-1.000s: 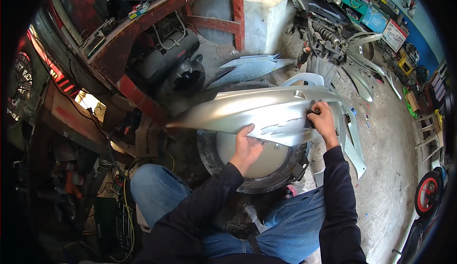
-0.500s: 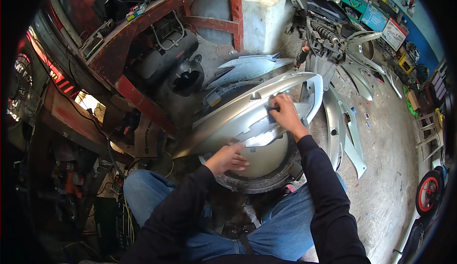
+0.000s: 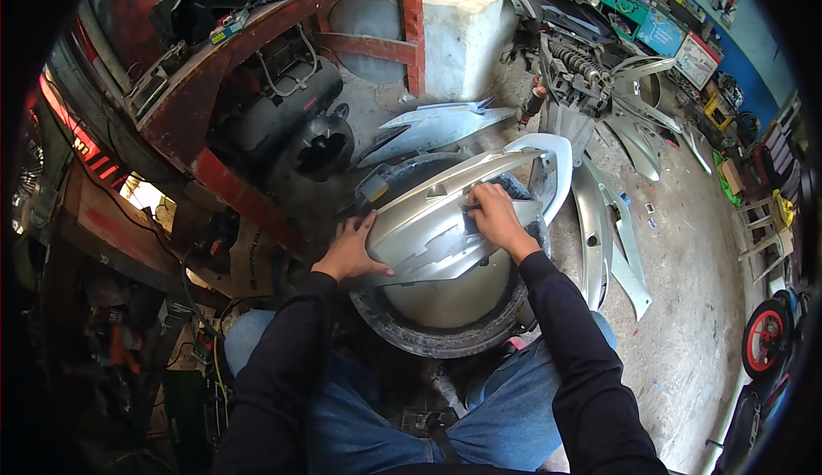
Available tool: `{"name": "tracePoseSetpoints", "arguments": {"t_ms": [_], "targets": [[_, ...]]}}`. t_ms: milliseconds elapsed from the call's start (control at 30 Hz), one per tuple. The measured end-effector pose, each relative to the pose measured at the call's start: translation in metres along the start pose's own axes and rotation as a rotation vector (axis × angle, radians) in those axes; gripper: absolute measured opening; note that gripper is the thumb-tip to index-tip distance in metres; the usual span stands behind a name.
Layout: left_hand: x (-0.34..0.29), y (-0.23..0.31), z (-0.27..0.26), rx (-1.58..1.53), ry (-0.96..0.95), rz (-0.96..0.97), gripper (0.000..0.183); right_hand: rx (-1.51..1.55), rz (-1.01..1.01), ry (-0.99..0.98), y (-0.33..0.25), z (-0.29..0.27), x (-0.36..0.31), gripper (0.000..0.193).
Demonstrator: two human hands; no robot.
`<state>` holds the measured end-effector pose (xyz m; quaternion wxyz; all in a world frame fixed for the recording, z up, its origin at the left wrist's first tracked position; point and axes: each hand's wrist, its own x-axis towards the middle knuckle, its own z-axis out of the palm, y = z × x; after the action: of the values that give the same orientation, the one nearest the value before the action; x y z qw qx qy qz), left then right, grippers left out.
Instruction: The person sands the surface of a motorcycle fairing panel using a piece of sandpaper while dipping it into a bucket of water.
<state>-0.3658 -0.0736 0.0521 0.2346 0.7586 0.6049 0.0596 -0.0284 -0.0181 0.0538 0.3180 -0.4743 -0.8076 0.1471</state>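
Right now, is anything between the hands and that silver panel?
Yes: a small dark pad in the right hand is against the silver panel. Nothing visible separates the left hand from it.

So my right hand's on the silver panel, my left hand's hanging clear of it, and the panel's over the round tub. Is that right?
Not quite: the left hand isn't clear. The head view shows it on the left end of the silver panel. The right hand is on the panel, over the round tub, as you said.
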Motion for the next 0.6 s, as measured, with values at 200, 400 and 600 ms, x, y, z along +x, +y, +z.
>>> {"name": "tracePoseSetpoints", "arguments": {"t_ms": [200, 400, 600], "targets": [[0.009, 0.023, 0.023, -0.191, 0.056, -0.030, 0.122, -0.136, 0.102, 0.068, 0.013, -0.022, -0.006, 0.020], [0.023, 0.010, 0.027, -0.280, 0.059, -0.090, 0.091, -0.027, 0.336, 0.301, 0.000, -0.006, -0.046, 0.021], [0.026, 0.012, 0.040, -0.181, 0.189, -0.194, 0.083, -0.022, 0.703, 0.460, 0.022, 0.016, -0.089, 0.024]]}}
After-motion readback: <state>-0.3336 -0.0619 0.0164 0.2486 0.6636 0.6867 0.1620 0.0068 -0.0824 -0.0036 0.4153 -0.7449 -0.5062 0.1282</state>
